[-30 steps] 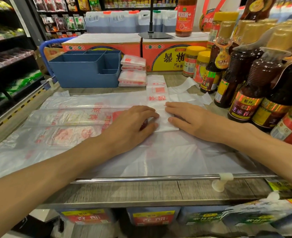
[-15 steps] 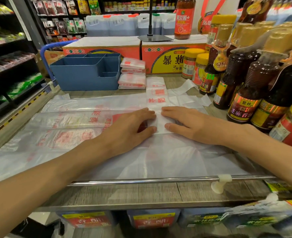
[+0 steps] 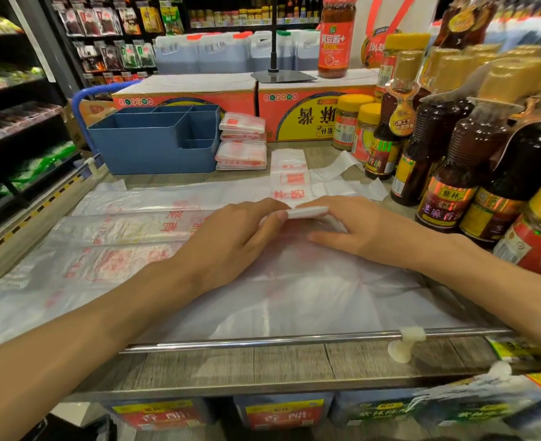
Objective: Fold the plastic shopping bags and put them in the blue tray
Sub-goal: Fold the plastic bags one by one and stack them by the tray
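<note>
both hands meet on a folded plastic bag (image 3: 307, 212) lying on the spread bags (image 3: 135, 237), well in front of the blue tray (image 3: 154, 144). the left hand (image 3: 231, 240) and right hand (image 3: 355, 227) pinch the fold's raised edge between fingertips. a stack of folded bags (image 3: 242, 143) sits just right of the tray.

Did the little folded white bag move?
Yes. The folded bag, flat before, is now lifted at its far edge, toward the blue tray.
</note>
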